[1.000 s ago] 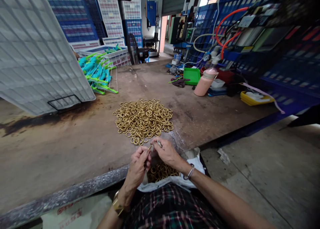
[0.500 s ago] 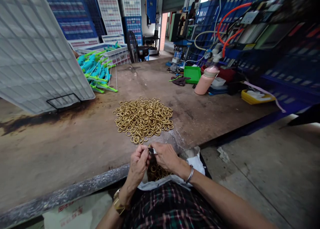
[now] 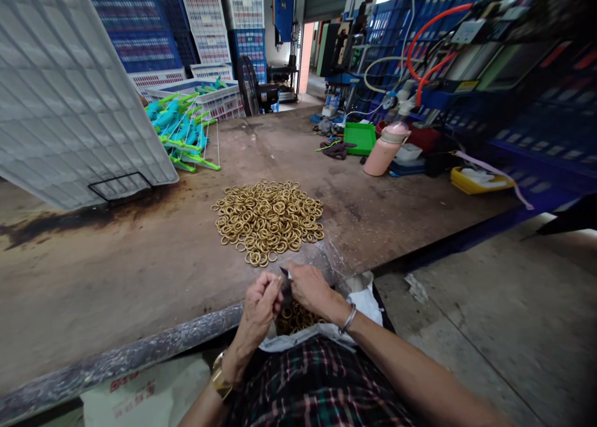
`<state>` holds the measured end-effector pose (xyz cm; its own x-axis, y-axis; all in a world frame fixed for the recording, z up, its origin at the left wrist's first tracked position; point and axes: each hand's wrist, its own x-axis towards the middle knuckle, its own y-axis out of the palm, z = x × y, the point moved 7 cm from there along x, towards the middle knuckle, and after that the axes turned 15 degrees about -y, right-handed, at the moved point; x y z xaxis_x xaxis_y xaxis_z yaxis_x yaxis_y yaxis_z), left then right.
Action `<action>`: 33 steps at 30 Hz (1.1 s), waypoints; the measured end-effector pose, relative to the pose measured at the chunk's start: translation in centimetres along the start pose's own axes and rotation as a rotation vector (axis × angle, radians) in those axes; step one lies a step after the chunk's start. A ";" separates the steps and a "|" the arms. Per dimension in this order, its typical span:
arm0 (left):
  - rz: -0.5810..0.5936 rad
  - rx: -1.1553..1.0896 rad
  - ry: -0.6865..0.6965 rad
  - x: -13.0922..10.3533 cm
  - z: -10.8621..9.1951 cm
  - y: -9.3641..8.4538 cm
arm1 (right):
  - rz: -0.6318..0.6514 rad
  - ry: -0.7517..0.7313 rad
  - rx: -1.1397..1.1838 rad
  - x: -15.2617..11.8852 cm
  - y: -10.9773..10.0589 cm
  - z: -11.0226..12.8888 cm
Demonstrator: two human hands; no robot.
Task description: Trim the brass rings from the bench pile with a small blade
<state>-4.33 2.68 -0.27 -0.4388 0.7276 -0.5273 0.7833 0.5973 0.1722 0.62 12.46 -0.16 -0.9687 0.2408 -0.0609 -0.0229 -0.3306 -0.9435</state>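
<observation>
My left hand is closed in a pinch, with a sliver of a gold-coloured ring showing at its fingertips. Just beside it, my right hand is closed around a small knife; only its dark pointed tip shows, and the handle is hidden in the fingers. Beyond both hands, a heap of gold-coloured rings lies on the worktable. More rings sit in a pale bag at my lap, below the hands and partly covered by them.
A white ribbed crate leans at the left, before teal-and-green plastic toy bows. Farther right stand a green tray, a pink bottle and a yellow tray. A black fan stands behind the table.
The hands have drawn slightly apart at the fingertips. The dark tip in my right hand now points up and away from the left fingers, and the ring's edge has come into view.
</observation>
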 end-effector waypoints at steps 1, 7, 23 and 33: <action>0.051 -0.017 -0.022 -0.3 0.2 0.4 | 0.008 0.032 -0.007 0.1 0.0 -0.7; 0.055 -0.430 -0.013 -0.3 -0.6 -2.3 | -0.074 -0.069 0.033 0.5 -0.8 -0.4; -0.020 -0.822 -0.144 0.2 0.9 -7.6 | -0.087 -0.117 0.089 2.0 0.9 4.1; -0.017 -0.510 -0.189 0.7 1.6 -3.3 | -0.375 -0.179 0.432 1.1 -0.6 2.0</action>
<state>-6.49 0.69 -2.51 -0.3259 0.6714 -0.6656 0.4430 0.7304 0.5199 -0.97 11.12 0.96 -0.9008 0.2674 0.3422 -0.4334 -0.6029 -0.6698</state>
